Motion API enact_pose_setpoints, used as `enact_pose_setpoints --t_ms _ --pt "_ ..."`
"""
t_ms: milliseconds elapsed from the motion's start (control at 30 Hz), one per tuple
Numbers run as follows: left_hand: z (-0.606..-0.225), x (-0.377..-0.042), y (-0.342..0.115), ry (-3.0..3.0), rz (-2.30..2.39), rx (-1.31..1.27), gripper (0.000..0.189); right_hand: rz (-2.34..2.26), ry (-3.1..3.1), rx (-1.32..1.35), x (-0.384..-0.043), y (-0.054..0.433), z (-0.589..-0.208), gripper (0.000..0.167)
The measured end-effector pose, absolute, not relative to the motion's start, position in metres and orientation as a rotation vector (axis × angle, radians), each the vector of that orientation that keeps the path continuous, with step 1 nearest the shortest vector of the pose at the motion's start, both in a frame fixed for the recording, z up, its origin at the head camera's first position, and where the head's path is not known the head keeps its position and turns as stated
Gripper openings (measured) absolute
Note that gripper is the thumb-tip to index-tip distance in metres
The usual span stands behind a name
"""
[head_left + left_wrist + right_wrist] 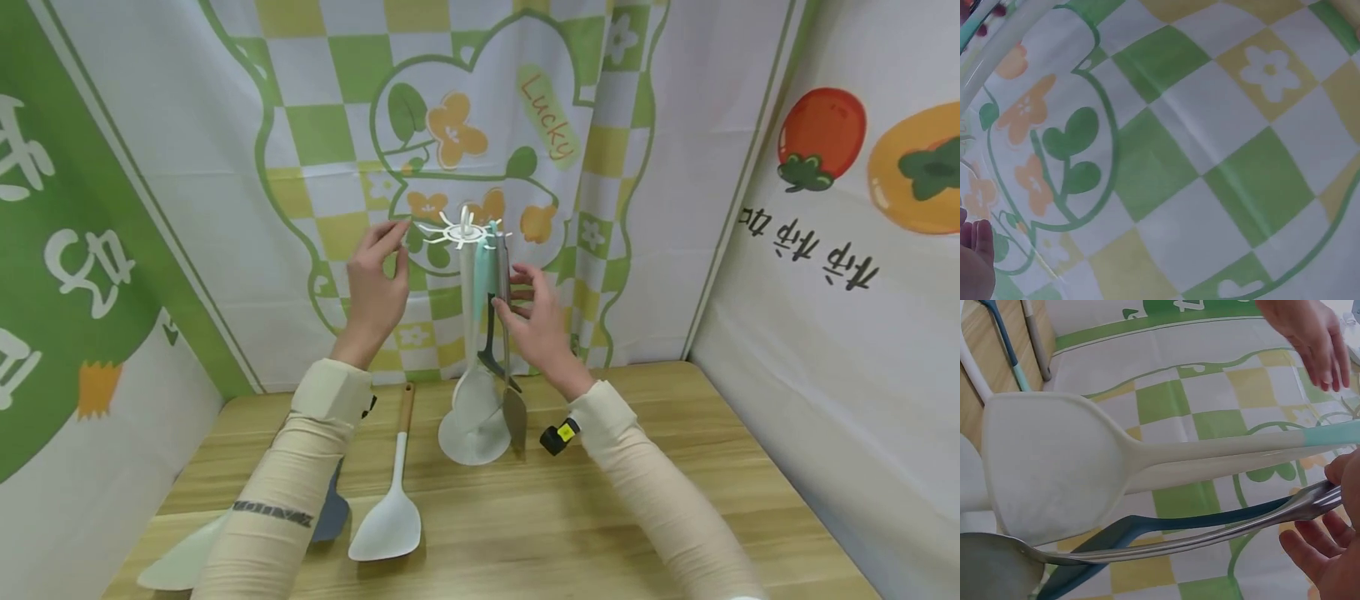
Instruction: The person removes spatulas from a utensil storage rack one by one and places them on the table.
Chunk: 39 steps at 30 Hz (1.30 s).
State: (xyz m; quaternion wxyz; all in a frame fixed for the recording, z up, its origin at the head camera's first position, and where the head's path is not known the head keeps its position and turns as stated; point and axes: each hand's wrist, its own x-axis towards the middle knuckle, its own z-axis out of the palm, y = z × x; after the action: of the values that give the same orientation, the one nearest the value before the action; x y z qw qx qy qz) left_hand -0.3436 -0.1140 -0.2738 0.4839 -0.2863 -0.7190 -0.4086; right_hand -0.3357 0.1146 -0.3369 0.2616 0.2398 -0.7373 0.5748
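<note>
A white rotating utensil rack (467, 234) with several hooks stands on the table on a round base (468, 452). From it hang a white spatula (1054, 462) with a teal handle, a dark blue utensil (1210, 520) and a metal spatula (1197, 545). My right hand (542, 325) holds the metal spatula's handle near its upper end, thumb on one side and fingers on the other. To the left of the hooks my left hand (377, 279) is raised, holding nothing, its fingers fairly straight and the thumb apart. The left wrist view shows mostly curtain.
On the wooden table (600, 517) lies a white spatula with a wooden handle (390, 525). A blue utensil (331, 515) and a pale blade (180, 557) lie partly under the left sleeve. A checked curtain (322, 133) hangs behind the rack, with printed walls on both sides.
</note>
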Motion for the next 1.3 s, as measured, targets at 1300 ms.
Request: enact_pose_setpoints --t_ms 1300 --pt "-0.253 -0.355 -0.091 -1.866 -0.969 -0.736 0.030 1.730 -1.869 0.746 -0.319 0.102 -0.334 0.039"
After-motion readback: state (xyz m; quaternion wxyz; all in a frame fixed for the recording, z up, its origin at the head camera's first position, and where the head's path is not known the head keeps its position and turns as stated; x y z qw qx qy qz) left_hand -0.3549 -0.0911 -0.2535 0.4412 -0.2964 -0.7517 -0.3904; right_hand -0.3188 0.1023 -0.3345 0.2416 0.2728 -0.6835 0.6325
